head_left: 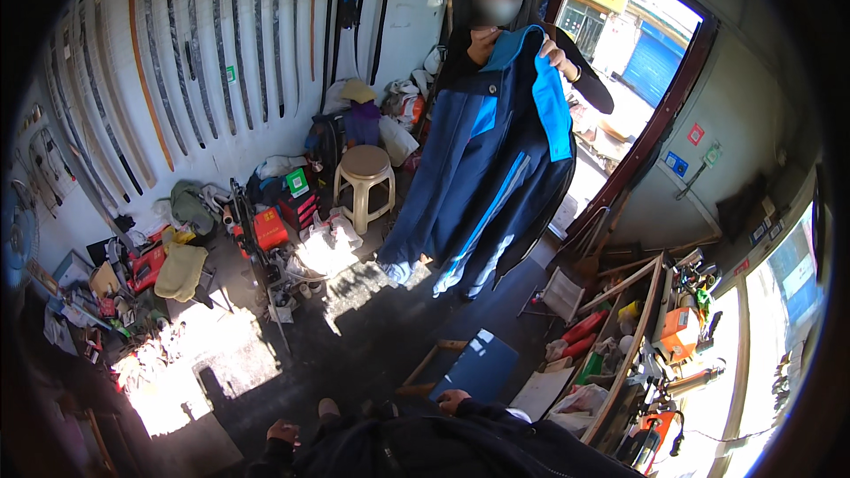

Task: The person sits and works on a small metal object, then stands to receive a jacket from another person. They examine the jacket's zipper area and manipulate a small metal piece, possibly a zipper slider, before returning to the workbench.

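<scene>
Low in the view, my left hand (283, 431) hangs beside my dark clothing, its fingers loosely apart and nothing visible in it. My right hand (453, 401) is closed, fingers curled, and overlaps the near edge of a blue flat panel (481, 368) in the view; I cannot tell whether it touches the panel or holds anything. In front of me, a person (460, 62) holds up a dark blue jacket (478, 159) with a lighter blue collar and stripes. Both of that person's hands grip it near the collar, and the sleeves hang down.
A beige round stool (364, 168) stands near the left wall, below hanging belts (150, 53). Bags, cloths and tools are heaped along that wall. To the right, a wooden-edged workbench (629, 354) carries tools and an orange machine (680, 333). Behind the person is an open doorway (633, 35).
</scene>
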Motion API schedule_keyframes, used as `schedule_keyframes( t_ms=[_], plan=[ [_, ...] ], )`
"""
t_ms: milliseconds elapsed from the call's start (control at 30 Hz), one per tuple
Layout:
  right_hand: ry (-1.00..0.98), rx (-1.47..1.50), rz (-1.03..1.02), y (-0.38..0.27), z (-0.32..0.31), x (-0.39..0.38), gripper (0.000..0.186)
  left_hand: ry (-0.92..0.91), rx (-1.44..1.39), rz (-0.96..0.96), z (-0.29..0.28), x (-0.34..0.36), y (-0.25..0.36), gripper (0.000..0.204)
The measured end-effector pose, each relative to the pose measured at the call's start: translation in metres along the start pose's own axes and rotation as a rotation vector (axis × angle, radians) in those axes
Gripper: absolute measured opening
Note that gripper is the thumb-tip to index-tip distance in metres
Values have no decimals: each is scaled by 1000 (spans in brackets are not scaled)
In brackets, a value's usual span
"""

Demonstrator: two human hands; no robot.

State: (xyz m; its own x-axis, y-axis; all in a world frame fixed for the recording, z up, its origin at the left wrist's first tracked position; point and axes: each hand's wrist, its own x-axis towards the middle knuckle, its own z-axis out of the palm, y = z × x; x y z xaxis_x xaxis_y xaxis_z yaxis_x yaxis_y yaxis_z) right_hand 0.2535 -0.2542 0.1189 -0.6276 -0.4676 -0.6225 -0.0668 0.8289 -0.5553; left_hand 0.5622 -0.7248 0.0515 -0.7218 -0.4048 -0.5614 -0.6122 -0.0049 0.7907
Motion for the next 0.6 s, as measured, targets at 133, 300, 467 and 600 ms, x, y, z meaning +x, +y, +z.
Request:
schedule_keyframes(
  t_ms=[133, 300, 467, 600],
  plan=[
    [-72, 117, 179, -3, -1, 3, 45, -10, 94, 92, 2, 18, -18, 25],
    [-57, 108, 125, -5, -2, 5, 44, -64, 96, 94, -1, 24, -26, 22],
    [-86, 101, 123, -1, -2, 13, 44, 1, -10, -7, 4, 4, 21, 19],
    [-46, 40, 30, 5, 2, 20, 43, 134, 4, -257, 13, -16, 64, 17]
  ],
)
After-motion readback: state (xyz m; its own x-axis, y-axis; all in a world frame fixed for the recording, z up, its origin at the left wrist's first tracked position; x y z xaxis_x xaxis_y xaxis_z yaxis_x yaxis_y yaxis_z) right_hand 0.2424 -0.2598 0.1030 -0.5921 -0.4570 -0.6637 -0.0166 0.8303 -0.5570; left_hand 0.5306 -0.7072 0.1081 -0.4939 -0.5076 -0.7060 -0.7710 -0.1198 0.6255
